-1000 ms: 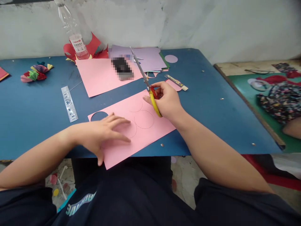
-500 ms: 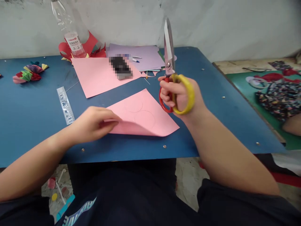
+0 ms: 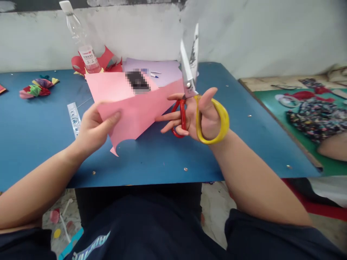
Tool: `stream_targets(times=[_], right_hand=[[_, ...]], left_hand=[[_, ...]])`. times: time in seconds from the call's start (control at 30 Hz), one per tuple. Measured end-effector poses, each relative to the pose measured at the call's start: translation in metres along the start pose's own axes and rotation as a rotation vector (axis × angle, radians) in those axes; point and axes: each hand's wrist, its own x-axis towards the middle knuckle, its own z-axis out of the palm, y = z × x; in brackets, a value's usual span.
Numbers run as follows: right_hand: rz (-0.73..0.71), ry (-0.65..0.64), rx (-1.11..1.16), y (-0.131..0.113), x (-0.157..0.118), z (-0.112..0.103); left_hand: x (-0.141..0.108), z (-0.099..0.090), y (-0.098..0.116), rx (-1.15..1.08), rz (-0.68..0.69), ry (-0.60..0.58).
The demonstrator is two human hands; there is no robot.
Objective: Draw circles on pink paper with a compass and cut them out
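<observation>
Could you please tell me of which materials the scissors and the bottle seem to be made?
Scissors: blades look like polished steel, by their silvery shine; red and yellow handles look like smooth, glossy plastic, possibly rubbery. Bottle: probably thin, clear plastic, being see-through, though glass is not excluded.

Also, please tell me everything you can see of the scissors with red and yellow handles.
The metal scissors have plastic-looking handle loops, a smaller red and a larger yellow one. The silvery blades point upward, partly open above a round pivot; one shows dark marks. The right hand holds them above the blue table, thumb through the yellow loop.
</observation>
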Motion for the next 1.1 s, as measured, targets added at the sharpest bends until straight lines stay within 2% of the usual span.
stream_targets(times=[0.13,0.2,0.27,0.37,0.5,0.6,0.67,0.8,0.93,1.1], right_hand=[[-0.03,0.064,0.11,0.014,0.004,0.005],[-0.066,0.119,0.13,0.021,0.008,0.005],[-0.097,0.167,0.127,0.026,0.013,0.004],[-0.183,0.208,0.128,0.028,0.021,0.001],[-0.273,0.181,0.097,0.027,0.025,0.001],[-0.305,0.207,0.023,0.026,0.025,0.0],[-0.343,0.218,0.012,0.026,0.024,-0.002],[-0.469,0.191,-0.006,0.027,0.022,-0.008],[-0.53,0.223,0.014,0.029,0.024,-0.012],[-0.588,0.274,-0.011,0.031,0.031,-0.013]], left_hand=[[-0.008,0.007,0.016,-0.041,0.216,-0.377],[-0.011,0.011,0.026,0.0,0.297,-0.511],[-0.014,0.015,0.032,0.057,0.341,-0.582],[-0.021,0.022,0.031,0.119,0.346,-0.623],[-0.03,0.029,0.025,0.14,0.29,-0.643],[-0.031,0.028,0.025,0.14,0.193,-0.607],[-0.029,0.026,0.024,0.158,0.082,-0.532],[-0.026,0.023,0.016,0.153,-0.224,-0.33],[-0.026,0.025,0.013,-0.019,-0.419,-0.283],[-0.024,0.033,0.023,-0.346,-0.512,-0.27]])
